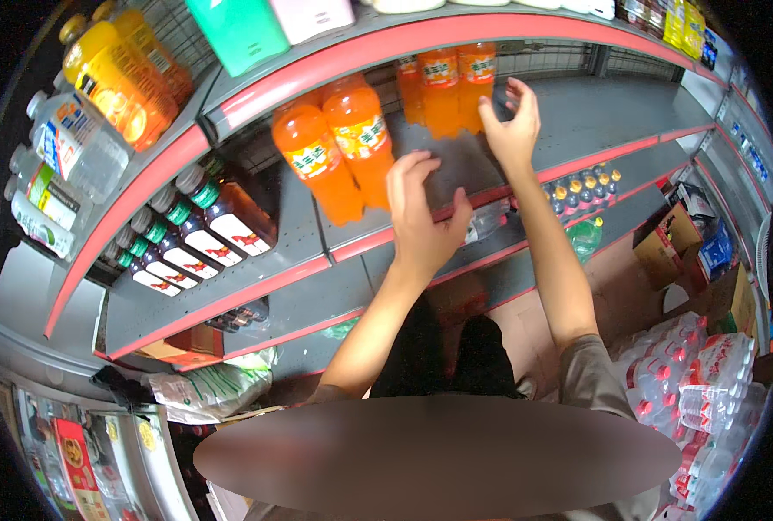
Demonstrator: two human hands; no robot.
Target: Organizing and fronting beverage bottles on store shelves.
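Both of my hands reach over a grey metal shelf [360, 229] with a red front strip. My left hand [422, 211], fingers spread and holding nothing, is just right of a group of large orange soda bottles [359, 133] standing upright. Farther back on the same shelf, more orange soda bottles [440, 81] stand close together. My right hand [513, 124] curves beside the rightmost of these, thumb and fingers apart. Whether its thumb touches that bottle I cannot tell. A bare strip of shelf shows between the two bottle groups.
Dark bottles with green collars [207, 218] line the shelf at left. Above runs an upper shelf edge [464, 27]. Small yellow-capped bottles [575, 192] and a green bottle [584, 238] sit lower. Wrapped water-bottle packs [712, 378] and a cardboard box [666, 244] are at right.
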